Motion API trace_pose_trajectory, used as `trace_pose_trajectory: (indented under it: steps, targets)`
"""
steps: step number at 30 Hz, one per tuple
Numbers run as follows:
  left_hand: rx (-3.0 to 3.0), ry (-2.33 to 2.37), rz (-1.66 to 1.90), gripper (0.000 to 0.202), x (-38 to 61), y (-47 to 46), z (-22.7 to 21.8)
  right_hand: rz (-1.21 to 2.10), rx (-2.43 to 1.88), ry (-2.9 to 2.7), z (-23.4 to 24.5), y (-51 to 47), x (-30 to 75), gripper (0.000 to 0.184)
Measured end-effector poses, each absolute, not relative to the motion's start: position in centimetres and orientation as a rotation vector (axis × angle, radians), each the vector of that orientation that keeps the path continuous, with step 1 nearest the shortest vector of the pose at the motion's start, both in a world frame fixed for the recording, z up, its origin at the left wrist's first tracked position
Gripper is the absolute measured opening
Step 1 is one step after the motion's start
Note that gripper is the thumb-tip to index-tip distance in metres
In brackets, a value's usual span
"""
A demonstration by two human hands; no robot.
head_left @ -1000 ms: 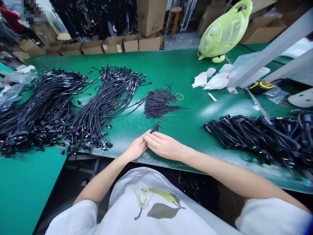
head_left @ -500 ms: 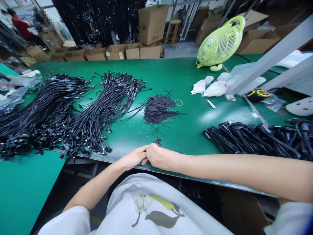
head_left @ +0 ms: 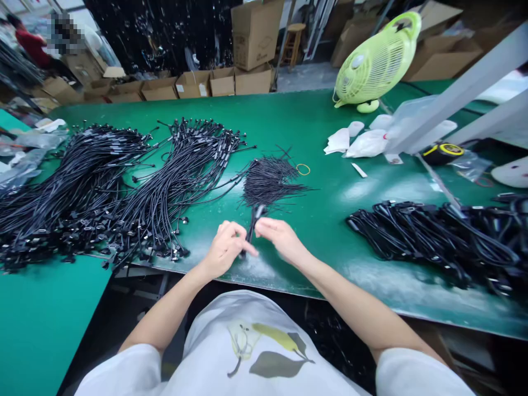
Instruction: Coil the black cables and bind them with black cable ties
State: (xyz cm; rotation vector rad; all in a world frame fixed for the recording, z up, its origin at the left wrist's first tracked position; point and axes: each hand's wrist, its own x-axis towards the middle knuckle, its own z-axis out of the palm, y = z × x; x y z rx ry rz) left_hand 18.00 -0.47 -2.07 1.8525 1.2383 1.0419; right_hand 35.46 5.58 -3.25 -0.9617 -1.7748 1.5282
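A short folded bundle of black cable [head_left: 249,234] stands tilted between my hands, its upper end blurred by motion. My left hand [head_left: 225,248] is closed round its lower part, with one finger pointing right across it. From the other side, the fingertips of my right hand [head_left: 280,237] pinch at the bundle's upper part. Whether a tie is between them is too blurred to see. Just beyond lies a heap of thin black ties [head_left: 268,181]. Left of the heap spreads a pile of loose black cables [head_left: 177,176] with plugs at their ends.
Another cable pile [head_left: 82,170] lies farther left. Folded, bundled cables [head_left: 429,236] are heaped at the right. Beyond them are a tape measure [head_left: 442,153], white plastic bags [head_left: 367,144] and a green fan [head_left: 375,63]. A yellow rubber band [head_left: 303,169] lies beside the ties.
My hands were pressed together near the table's front edge and now are apart. The cable bundle has come into view between them, and my right forearm has swung lower.
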Motion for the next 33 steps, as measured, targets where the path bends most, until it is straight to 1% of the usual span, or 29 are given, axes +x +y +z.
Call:
trace_pose_trajectory:
  steps: [3, 6, 7, 9, 11, 12, 13, 14, 16, 18, 19, 20, 21, 22, 24, 27, 29, 30, 31, 33]
  targets:
    - [1.608, 1.207, 0.943, 0.072, 18.3, -0.3, -3.3, 0.789, -0.916, -2.149, -3.1, 5.4, 36.1, 0.037]
    - [1.280, 1.233, 0.991, 0.078, 18.8, 0.4, -5.0, 0.138, -0.711, -2.398, -3.4, 4.7, 35.9, 0.035]
    - [1.184, 1.251, 0.990, 0.078, 18.8, 0.6, -5.4, -0.008, -0.660, -2.430, -3.6, 4.5, 35.8, 0.034]
    - [1.059, 1.259, 0.947, 0.076, 18.8, 0.7, -5.8, -0.196, -0.556, -2.473, -4.0, 4.5, 35.8, 0.032]
    - [1.081, 1.258, 0.895, 0.070, 18.6, 0.6, -5.5, -0.251, -0.479, -2.517, -4.2, 4.6, 36.0, 0.032]
    - [1.148, 1.250, 0.874, 0.066, 18.5, 0.6, -5.2, -0.206, -0.475, -2.536, -4.3, 4.7, 36.1, 0.032]
    - [1.222, 1.239, 0.873, 0.062, 18.4, 0.5, -4.9, -0.091, -0.510, -2.546, -4.3, 4.8, 36.3, 0.032]
    - [1.303, 1.227, 0.889, 0.057, 18.3, 0.3, -4.6, 0.105, -0.576, -2.539, -4.3, 4.9, 36.4, 0.032]
    - [1.487, 1.206, 0.964, 0.041, 18.3, 0.1, -4.1, 0.710, -0.718, -2.431, -4.3, 5.1, 36.6, 0.033]
    - [1.719, 1.202, 1.029, 0.028, 18.3, -0.3, -3.8, 1.382, -0.799, -2.159, -4.5, 5.4, 36.6, 0.034]
    - [1.841, 1.199, 1.023, 0.029, 18.3, -0.4, -3.8, 1.645, -0.818, -2.000, -4.6, 5.6, 36.5, 0.036]
    - [1.948, 1.184, 0.985, 0.031, 18.2, -0.7, -3.8, 1.821, -0.834, -1.860, -4.8, 5.6, 36.4, 0.037]
    - [2.018, 1.164, 0.930, 0.034, 18.0, -0.9, -3.8, 1.905, -0.857, -1.770, -5.0, 5.7, 36.4, 0.039]
    - [2.040, 1.145, 0.866, 0.035, 17.9, -1.0, -3.9, 1.905, -0.886, -1.744, -5.2, 5.6, 36.3, 0.040]
    - [1.940, 1.139, 0.797, 0.032, 17.6, -1.4, -4.3, 1.740, -0.935, -1.830, -5.3, 5.3, 36.3, 0.040]
    - [1.661, 1.270, 0.936, 0.028, 17.8, -1.7, -5.3, 1.426, -0.953, -1.970, -4.8, 4.6, 36.4, 0.039]
    - [1.515, 1.343, 1.063, 0.023, 18.4, -1.8, -6.1, 1.381, -0.917, -1.956, -4.3, 4.4, 36.5, 0.038]
    - [1.484, 1.343, 1.098, 0.023, 18.8, -1.8, -6.4, 1.427, -0.887, -1.916, -4.2, 4.4, 36.5, 0.039]
    - [1.479, 1.321, 1.112, 0.029, 19.3, -1.8, -6.7, 1.532, -0.857, -1.848, -4.2, 4.5, 36.5, 0.039]
    - [1.508, 1.264, 1.135, 0.037, 20.1, -1.8, -6.8, 1.820, -0.803, -1.680, -4.6, 4.8, 36.5, 0.041]
